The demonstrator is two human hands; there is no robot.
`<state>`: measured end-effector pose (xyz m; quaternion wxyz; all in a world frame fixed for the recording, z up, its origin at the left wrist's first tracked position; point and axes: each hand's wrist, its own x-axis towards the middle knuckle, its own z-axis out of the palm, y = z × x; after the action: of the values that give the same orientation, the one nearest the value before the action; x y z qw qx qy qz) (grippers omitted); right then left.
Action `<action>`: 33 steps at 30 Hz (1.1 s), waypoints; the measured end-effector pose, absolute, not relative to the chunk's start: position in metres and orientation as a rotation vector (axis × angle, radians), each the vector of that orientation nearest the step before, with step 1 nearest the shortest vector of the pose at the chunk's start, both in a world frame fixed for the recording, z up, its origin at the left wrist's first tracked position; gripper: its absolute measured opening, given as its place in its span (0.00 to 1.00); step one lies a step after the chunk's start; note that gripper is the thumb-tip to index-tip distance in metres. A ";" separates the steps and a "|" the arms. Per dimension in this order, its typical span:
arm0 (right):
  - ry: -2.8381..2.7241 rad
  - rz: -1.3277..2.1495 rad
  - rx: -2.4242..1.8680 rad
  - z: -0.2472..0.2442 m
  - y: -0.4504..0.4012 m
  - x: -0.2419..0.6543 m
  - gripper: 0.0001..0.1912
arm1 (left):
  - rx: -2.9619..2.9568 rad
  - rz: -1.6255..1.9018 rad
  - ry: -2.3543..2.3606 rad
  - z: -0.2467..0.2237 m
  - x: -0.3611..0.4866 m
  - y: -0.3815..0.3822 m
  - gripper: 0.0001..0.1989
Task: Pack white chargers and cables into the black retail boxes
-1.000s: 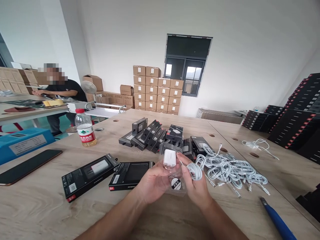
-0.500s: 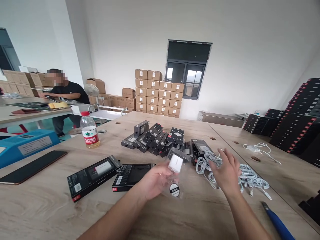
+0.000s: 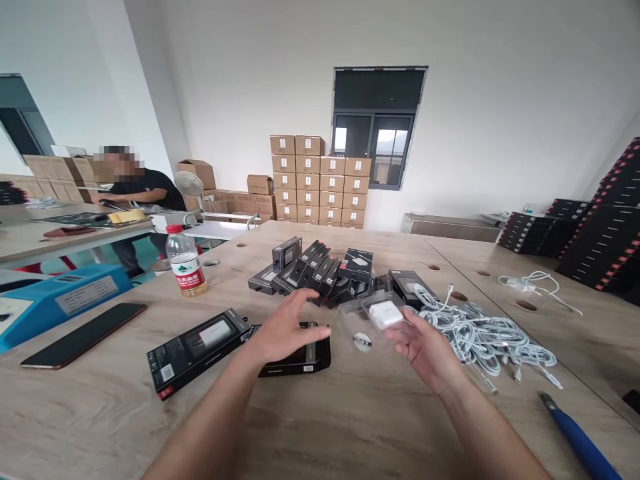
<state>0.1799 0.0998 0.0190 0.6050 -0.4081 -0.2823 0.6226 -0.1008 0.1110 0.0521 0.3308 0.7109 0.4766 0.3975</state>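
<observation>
My right hand [image 3: 425, 350] grips the right edge of a clear plastic blister tray [image 3: 353, 313]. A white charger [image 3: 385, 315] sits in the tray, and a round black-and-white label [image 3: 362, 342] shows near its lower end. My left hand [image 3: 285, 330] is empty, thumb and fingers apart, over a black retail box [image 3: 317, 357] and partly hiding it. Left of that hand lies another black box with a charger picture [image 3: 200, 347]. Just right of my right hand spreads a heap of white cables [image 3: 490, 340].
Several black boxes [image 3: 313, 263] are piled behind my hands. A drink bottle [image 3: 186, 263], phone [image 3: 83, 333] and blue machine [image 3: 70, 297] stand left. A blue-handled tool [image 3: 580, 437] lies front right. Black boxes are stacked far right [image 3: 605, 243]. A person [image 3: 150, 190] sits at another table.
The tray with the charger has passed from my left hand to my right, which came over from the cables. My left hand has let go and moved left over the black box.
</observation>
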 end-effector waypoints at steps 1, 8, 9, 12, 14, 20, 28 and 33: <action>-0.597 1.425 -0.943 0.019 0.101 0.181 0.11 | 2.007 0.882 1.297 0.053 -0.108 0.112 0.35; -0.577 1.378 -0.878 0.013 0.101 0.175 0.24 | 2.266 0.386 1.443 0.041 -0.106 0.109 0.32; -0.597 1.367 -0.860 0.012 0.100 0.172 0.29 | 2.271 0.414 1.448 0.040 -0.103 0.108 0.34; -0.706 1.305 -0.818 0.008 0.095 0.162 0.43 | 2.297 0.575 1.389 0.038 -0.096 0.107 0.40; -0.797 1.251 -0.840 0.005 0.093 0.157 0.45 | 2.313 0.704 1.361 0.037 -0.092 0.106 0.42; -0.898 1.235 -0.904 -0.003 0.093 0.156 0.45 | 2.399 0.801 1.530 0.038 -0.084 0.107 0.49; -0.895 1.280 -0.956 0.000 0.090 0.163 0.44 | 2.451 0.857 1.442 0.035 -0.088 0.105 0.51; -0.866 1.283 -1.093 -0.004 0.083 0.165 0.48 | 2.455 0.891 1.280 0.027 -0.082 0.094 0.51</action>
<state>0.1652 0.0830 -0.0039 0.5838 -0.4683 -0.3711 0.5497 -0.0817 0.0937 0.0275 0.1160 0.8383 0.4371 0.3044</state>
